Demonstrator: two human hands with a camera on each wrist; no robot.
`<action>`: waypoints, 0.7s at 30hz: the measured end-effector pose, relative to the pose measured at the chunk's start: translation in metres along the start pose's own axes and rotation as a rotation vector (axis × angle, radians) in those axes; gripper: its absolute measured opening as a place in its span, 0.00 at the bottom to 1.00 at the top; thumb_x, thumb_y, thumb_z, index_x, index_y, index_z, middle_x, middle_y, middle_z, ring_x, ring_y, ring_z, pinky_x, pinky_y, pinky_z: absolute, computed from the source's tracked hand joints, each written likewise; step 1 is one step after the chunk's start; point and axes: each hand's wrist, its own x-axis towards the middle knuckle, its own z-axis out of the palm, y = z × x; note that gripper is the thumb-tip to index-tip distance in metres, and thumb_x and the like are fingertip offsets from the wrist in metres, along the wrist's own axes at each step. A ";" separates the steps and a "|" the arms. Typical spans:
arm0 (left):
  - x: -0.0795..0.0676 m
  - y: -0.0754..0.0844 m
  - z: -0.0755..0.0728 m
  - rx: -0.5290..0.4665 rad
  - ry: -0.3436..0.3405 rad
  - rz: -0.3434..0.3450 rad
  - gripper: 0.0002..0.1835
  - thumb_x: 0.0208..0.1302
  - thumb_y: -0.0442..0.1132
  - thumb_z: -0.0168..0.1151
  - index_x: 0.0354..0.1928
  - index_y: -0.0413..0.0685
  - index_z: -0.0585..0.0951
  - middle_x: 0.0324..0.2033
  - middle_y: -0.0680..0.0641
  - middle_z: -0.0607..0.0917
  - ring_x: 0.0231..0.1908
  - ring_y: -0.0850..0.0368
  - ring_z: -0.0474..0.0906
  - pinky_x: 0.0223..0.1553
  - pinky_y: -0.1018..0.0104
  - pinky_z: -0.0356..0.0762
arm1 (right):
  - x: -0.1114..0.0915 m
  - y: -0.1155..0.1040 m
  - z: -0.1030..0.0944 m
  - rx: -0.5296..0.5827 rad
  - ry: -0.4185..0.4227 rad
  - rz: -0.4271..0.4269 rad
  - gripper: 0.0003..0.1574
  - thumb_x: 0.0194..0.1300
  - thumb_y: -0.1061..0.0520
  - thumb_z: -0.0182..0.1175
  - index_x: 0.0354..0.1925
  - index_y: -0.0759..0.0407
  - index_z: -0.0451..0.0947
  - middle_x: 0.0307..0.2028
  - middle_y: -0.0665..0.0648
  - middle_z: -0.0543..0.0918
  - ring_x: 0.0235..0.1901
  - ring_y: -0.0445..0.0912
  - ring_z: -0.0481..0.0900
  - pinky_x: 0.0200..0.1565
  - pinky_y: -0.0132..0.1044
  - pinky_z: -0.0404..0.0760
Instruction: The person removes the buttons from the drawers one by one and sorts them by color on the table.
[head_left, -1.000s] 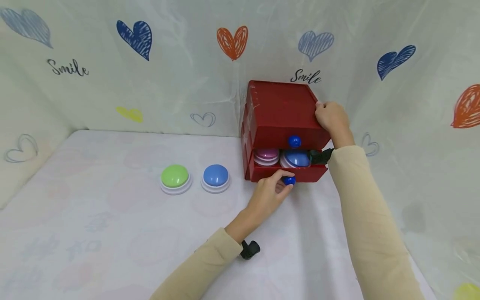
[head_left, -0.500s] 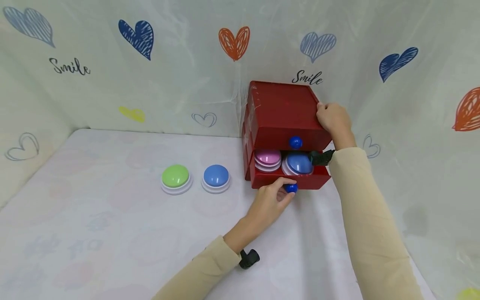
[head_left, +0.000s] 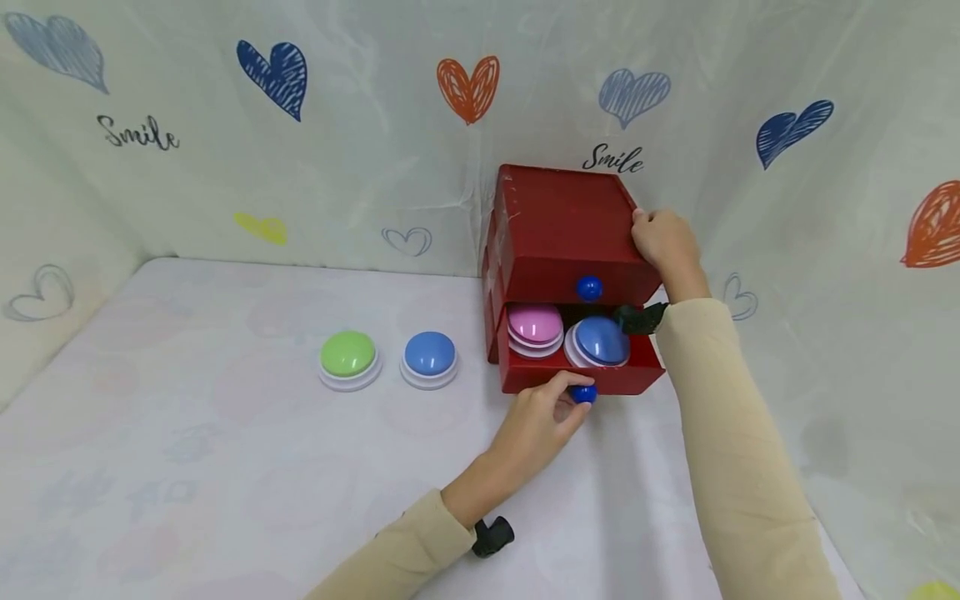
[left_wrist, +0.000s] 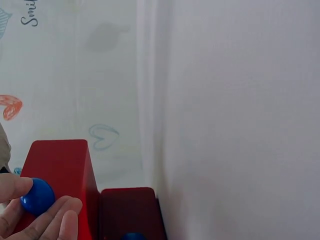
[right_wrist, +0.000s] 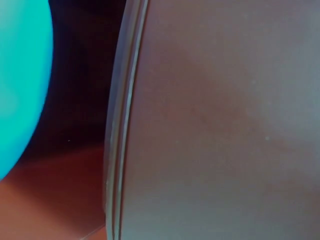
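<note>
A red two-drawer box [head_left: 566,212] stands by the back wall in the head view, its lower drawer [head_left: 626,382] pulled well out. My left hand [head_left: 528,429] pinches the blue ball knob [head_left: 585,394] on that drawer's front; in the left wrist view, thumb and fingers close round the same knob [left_wrist: 38,196]. With my right hand [head_left: 667,242] I grip the box's top right edge, most fingers hidden behind it. Inside the drawer lie a pink dome-topped button [head_left: 536,323] and a blue one [head_left: 602,340], both on white bases; the blue one leans.
On the white tabletop [head_left: 247,458], left of the box, sit a green dome button [head_left: 348,354] and a blue dome button [head_left: 430,355]. The upper drawer, with its own blue knob [head_left: 589,288], is closed. A heart-printed sheet [head_left: 360,150] hangs behind.
My left hand has drawn the lower drawer outward by its knob, so more of the pink and blue buttons shows. My right hand has kept its grip on the box's edge.
</note>
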 end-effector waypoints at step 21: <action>-0.009 0.009 -0.002 0.118 -0.024 0.076 0.16 0.62 0.40 0.61 0.52 0.51 0.75 0.30 0.53 0.85 0.31 0.68 0.80 0.35 0.85 0.74 | -0.001 -0.001 -0.001 -0.009 0.015 -0.008 0.36 0.72 0.41 0.30 0.50 0.68 0.71 0.39 0.66 0.75 0.36 0.55 0.72 0.31 0.39 0.71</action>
